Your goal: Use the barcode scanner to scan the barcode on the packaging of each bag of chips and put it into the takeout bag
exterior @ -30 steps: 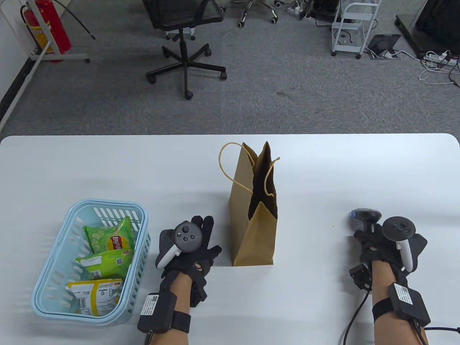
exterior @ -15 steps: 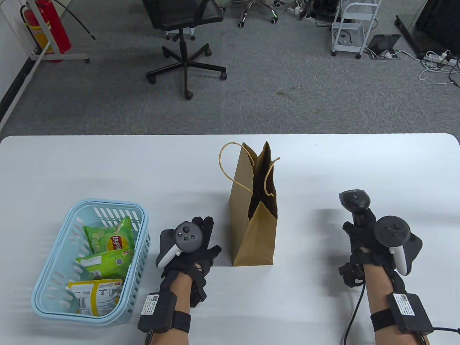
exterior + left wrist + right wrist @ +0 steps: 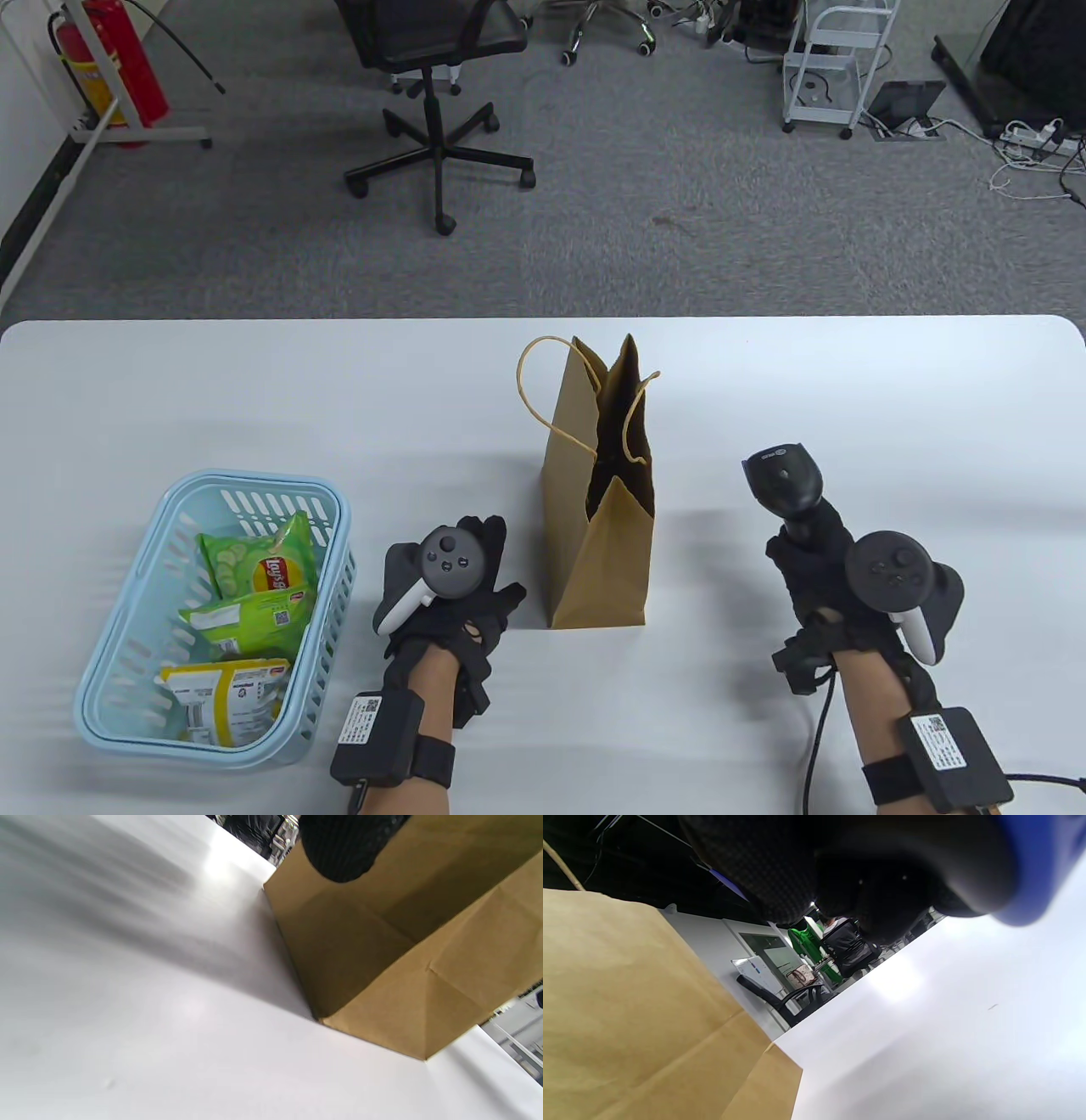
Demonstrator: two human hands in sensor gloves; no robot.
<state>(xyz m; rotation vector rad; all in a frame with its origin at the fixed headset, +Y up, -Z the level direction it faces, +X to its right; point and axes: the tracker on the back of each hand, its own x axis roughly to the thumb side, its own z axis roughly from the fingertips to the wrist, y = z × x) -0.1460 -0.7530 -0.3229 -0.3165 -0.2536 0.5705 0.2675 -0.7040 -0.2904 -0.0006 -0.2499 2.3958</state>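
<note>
At the far left of the tabletop [image 3: 848,399] I see a light blue plastic basket [image 3: 127,671] holding three bags of chips: a green Lay's bag [image 3: 265,564] toward the back, a second green bag [image 3: 246,618] in the middle with its barcode side up, and a yellow bag [image 3: 222,698] nearest me. Just right of the basket my left hand [image 3: 454,607] lies flat on the tabletop, fingers [image 3: 492,535] straight and relaxed, holding nothing, its fingertips near the base of the takeout bag [image 3: 598,543]. That brown paper bag stands upright at the middle with its mouth open and its twine handles [image 3: 534,407] loose. Further right, well apart from the bag, my right hand [image 3: 836,586] is raised above the tabletop, fingers wrapped round the handle of the black barcode scanner [image 3: 785,486], whose head points away from me and tilts left toward the bag.
</note>
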